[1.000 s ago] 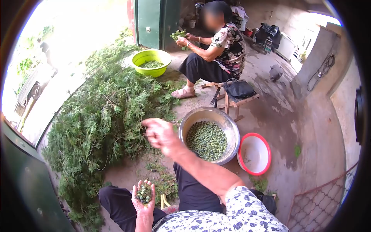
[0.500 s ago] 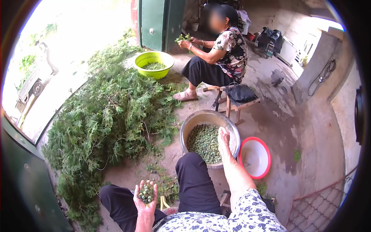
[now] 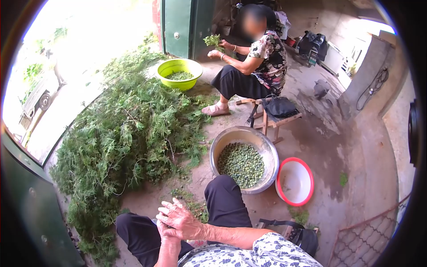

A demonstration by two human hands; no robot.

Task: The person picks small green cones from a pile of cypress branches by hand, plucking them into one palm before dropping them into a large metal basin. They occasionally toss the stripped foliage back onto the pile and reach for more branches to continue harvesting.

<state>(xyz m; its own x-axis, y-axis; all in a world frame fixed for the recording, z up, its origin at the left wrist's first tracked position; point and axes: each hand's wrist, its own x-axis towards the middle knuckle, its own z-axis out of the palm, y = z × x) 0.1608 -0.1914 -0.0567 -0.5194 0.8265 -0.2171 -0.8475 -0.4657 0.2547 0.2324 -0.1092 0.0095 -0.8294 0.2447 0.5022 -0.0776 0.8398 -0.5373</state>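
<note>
Right hand [image 3: 184,222] covers left hand [image 3: 167,236], fingers [image 3: 168,211] bent, any grasp hidden from view; snug palms would limit spills. Green cones [image 3: 240,165] lie in a metal basin [image 3: 269,156] beyond one knee [image 3: 223,189].

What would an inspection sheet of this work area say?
Surface: bare floor with dark stains and plant scraps.
Main things: leafy branches heaped at left; small green balls in a metal bowl; more in a yellow-green basin.
Clutter: red-rimmed bowl beside the metal bowl; black bag on a wooden stool.
Hands: right hand covers the left hand; anything between is hidden.
Cables: one coiled cable at the right wall.
Surroundings: seated person holding a sprig; green door behind the basin.
</note>
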